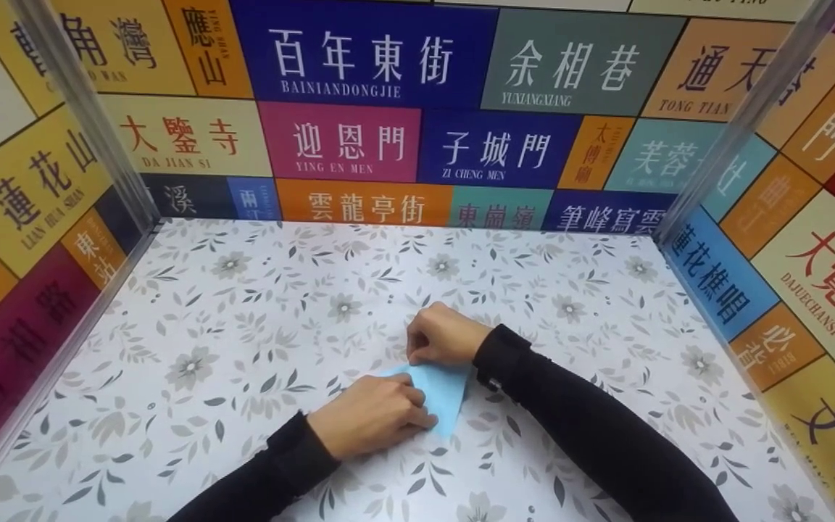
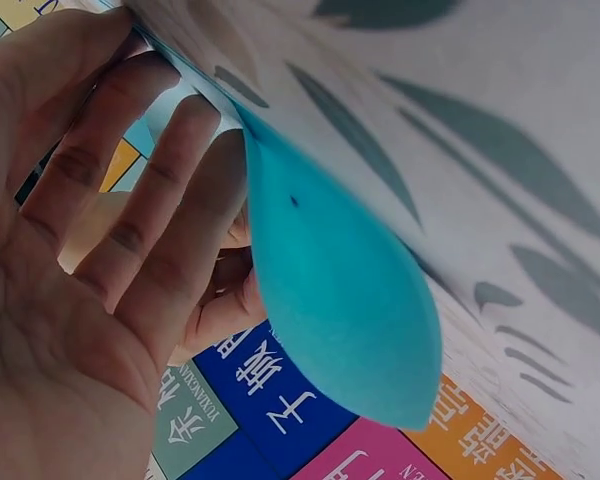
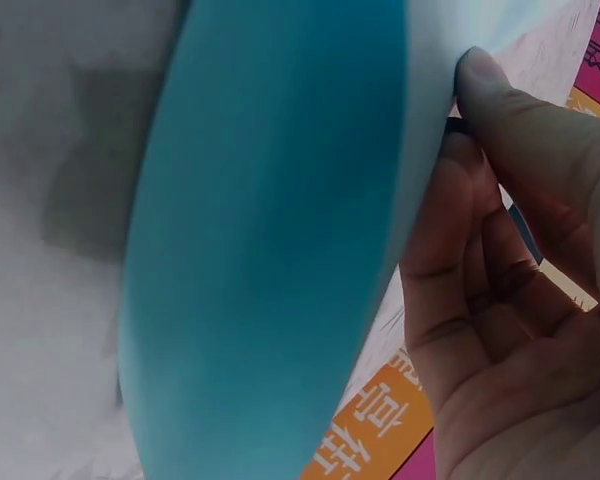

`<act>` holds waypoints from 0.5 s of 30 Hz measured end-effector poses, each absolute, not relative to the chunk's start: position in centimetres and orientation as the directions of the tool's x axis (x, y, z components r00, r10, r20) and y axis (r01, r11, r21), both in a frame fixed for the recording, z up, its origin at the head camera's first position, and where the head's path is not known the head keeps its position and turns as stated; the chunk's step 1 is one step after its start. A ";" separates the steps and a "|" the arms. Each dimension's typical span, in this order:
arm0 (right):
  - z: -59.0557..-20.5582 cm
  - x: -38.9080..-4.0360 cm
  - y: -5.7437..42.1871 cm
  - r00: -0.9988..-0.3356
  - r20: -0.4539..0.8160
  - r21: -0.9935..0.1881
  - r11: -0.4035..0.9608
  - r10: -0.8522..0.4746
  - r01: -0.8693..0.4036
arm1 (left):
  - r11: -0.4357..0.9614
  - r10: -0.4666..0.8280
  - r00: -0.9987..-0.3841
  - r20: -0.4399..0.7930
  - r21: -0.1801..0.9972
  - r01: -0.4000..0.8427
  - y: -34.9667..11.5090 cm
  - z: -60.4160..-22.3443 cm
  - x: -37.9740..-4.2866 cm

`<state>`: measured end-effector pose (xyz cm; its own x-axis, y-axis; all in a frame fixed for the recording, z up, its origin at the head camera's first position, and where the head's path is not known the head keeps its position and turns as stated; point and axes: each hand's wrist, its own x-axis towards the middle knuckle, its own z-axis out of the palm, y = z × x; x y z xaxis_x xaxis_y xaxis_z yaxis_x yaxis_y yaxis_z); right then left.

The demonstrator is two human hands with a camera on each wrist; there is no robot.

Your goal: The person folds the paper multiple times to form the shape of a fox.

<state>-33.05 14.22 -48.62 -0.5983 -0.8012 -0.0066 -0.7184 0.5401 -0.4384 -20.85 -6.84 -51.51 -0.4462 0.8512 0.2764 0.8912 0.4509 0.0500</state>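
A light blue sheet of paper [image 1: 443, 395] lies on the table, its folded-over part bulging up in a loop. From the left, my left hand [image 1: 374, 415] presses the paper with its fingertips. Those fingers [image 2: 195, 215] look fairly straight in the left wrist view, close to the table, beside the paper loop [image 2: 340, 290], which bears a small dark speck. At the paper's far edge my right hand [image 1: 448, 335] pinches it between thumb and forefinger. The right wrist view shows the thumb [image 3: 525, 125] on the paper's edge, with the curved blue sheet [image 3: 260, 240] standing beside the hand.
A white tablecloth [image 1: 272, 304] with grey flowers and leaves covers the table. Colourful panels [image 1: 359, 65] with Chinese lettering stand along the back and both sides. Clear corner strips [image 1: 744, 109] run up where the panels meet.
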 end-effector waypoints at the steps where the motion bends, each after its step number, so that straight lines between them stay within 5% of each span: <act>1: -48.6 -33.1 14.2 -0.597 -0.008 -0.436 0.540 -0.802 -0.720 | 0.451 0.851 -0.446 0.278 0.052 0.891 -6.9 -51.5 -20.9; 15: -49.0 -32.9 14.1 -0.658 0.016 -0.395 0.600 -0.753 -0.696 | 0.451 0.846 -0.446 0.293 0.056 0.891 -6.9 -51.5 -20.9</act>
